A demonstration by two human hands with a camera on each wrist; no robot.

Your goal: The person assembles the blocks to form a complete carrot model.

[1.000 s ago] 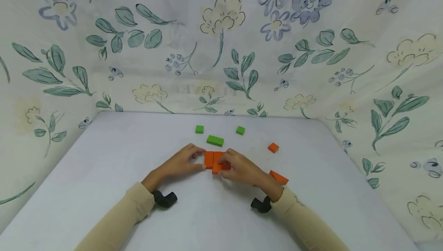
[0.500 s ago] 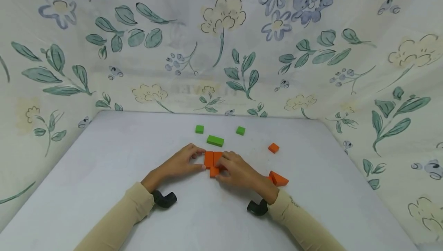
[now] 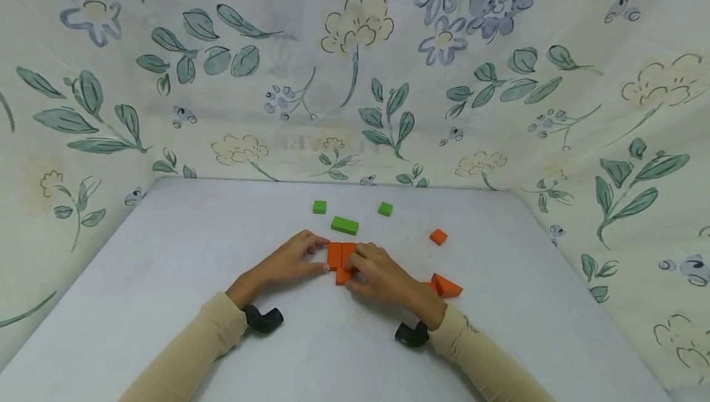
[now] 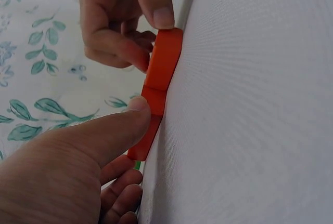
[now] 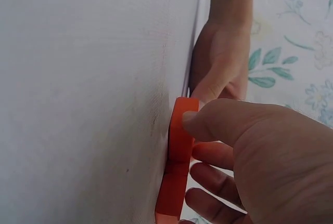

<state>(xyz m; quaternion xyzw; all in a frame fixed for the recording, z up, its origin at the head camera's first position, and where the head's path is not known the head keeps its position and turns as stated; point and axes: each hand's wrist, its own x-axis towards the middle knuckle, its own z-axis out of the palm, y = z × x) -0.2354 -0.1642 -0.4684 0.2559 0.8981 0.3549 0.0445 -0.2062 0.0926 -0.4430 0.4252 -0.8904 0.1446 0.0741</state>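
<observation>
Two flat orange blocks lie side by side on the white table: a left block point(image 3: 334, 256) and a right block point(image 3: 348, 253). My left hand point(image 3: 294, 259) holds the left block lengthwise, its thumb at the near end and a fingertip at the far end. Across the near side sits a third orange block point(image 3: 342, 276), partly covered by my right hand point(image 3: 379, 272). The right thumb presses on the end of this front block point(image 5: 182, 130), with the other fingers curled behind it. In the left wrist view, the right hand point(image 4: 117, 24) pinches its far end from above.
Beyond the hands lie a long green block point(image 3: 345, 225) and two small green blocks, one left point(image 3: 319, 207), one right point(image 3: 385, 209). A small orange block point(image 3: 438, 237) and an orange triangle point(image 3: 447, 285) are at the right, another orange piece beside the right wrist. Floral cloth point(image 3: 355, 81) surrounds the table.
My right hand has drawn slightly nearer, and the front orange block has shifted toward me and left, now lying crosswise at the near ends. My left hand has stayed put.
</observation>
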